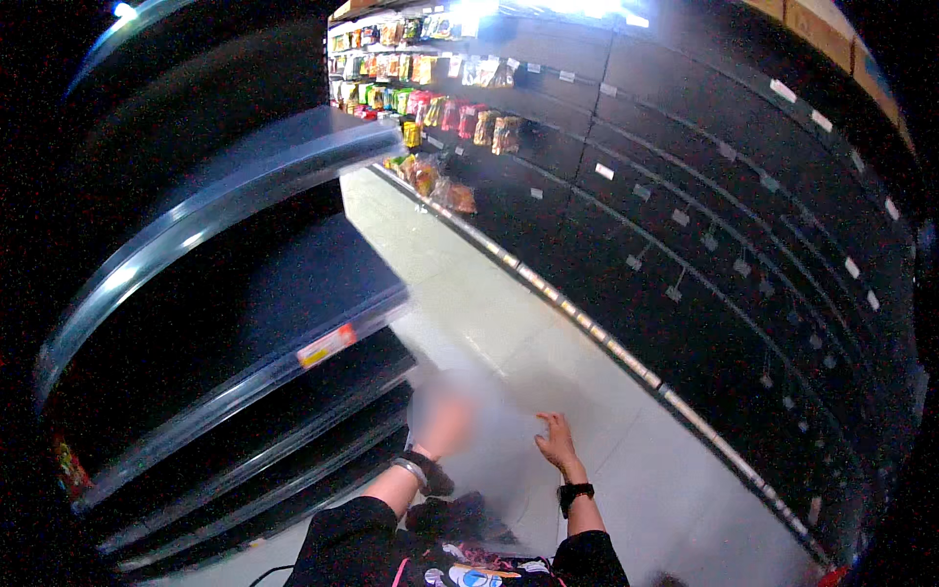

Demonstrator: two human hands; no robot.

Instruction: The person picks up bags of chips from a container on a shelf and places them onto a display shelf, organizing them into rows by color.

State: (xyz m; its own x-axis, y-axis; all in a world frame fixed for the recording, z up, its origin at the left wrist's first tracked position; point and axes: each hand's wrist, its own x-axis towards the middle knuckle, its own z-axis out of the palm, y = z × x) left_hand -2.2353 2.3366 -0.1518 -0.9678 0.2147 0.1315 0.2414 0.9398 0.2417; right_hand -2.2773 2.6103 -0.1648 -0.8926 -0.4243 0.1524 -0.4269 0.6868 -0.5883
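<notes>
My left hand [444, 424] is in front of me, beside the ends of the dark store shelves [323, 257]. A blurred patch covers its fingers, so whether it holds anything cannot be made out. Bands circle that wrist. To its right, my right hand [559, 444] hovers over the pale tiled floor [528, 337] with bent fingers spread and nothing in them. A black watch [575, 497] is on the right wrist. The nearest shelf's front rail carries a red and yellow label [326, 346].
Across the aisle runs a dark pegboard-style display wall [660, 183] with hooks and white price tags. Hanging snack packets [440, 114] fill its far end, and bagged goods [433, 183] lie on its base ledge. Cardboard boxes [821, 33] sit on top. Lower shelf rails [271, 458] jut out at my left.
</notes>
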